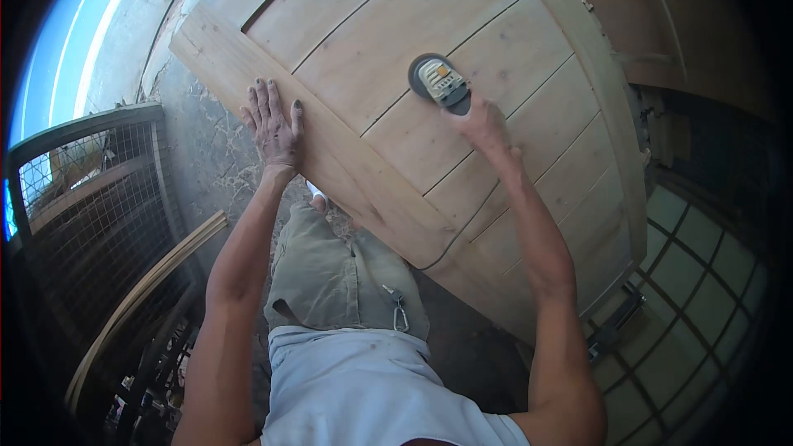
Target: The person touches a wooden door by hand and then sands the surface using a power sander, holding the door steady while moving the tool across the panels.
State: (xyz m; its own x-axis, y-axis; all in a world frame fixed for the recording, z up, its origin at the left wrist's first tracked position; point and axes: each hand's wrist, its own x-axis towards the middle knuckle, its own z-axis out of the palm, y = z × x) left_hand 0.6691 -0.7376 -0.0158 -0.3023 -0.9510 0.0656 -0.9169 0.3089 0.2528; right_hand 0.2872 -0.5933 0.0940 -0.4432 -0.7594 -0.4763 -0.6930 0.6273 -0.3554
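Note:
A large panelled wooden door (496, 49) lies flat in front of me, with dark grooves between its boards. My right hand (481, 124) is wrapped round the rear grip of an orbital sander (442, 83), whose round dark pad rests on the boards near the middle. A thin power cord (462, 231) runs over the door towards its near edge. On the left border rail (326, 144) of the door lies my left hand (277, 125), flat with fingers stretched out and holding nothing. Its fingertips look dusty or stained.
At the left stands a wire-mesh frame (99, 157), with long wooden strips (149, 289) leaning near it. A gridded panel (686, 272) is on the right. Brown boards (694, 25) fill the upper right. The rough floor (211, 144) shows beside the door.

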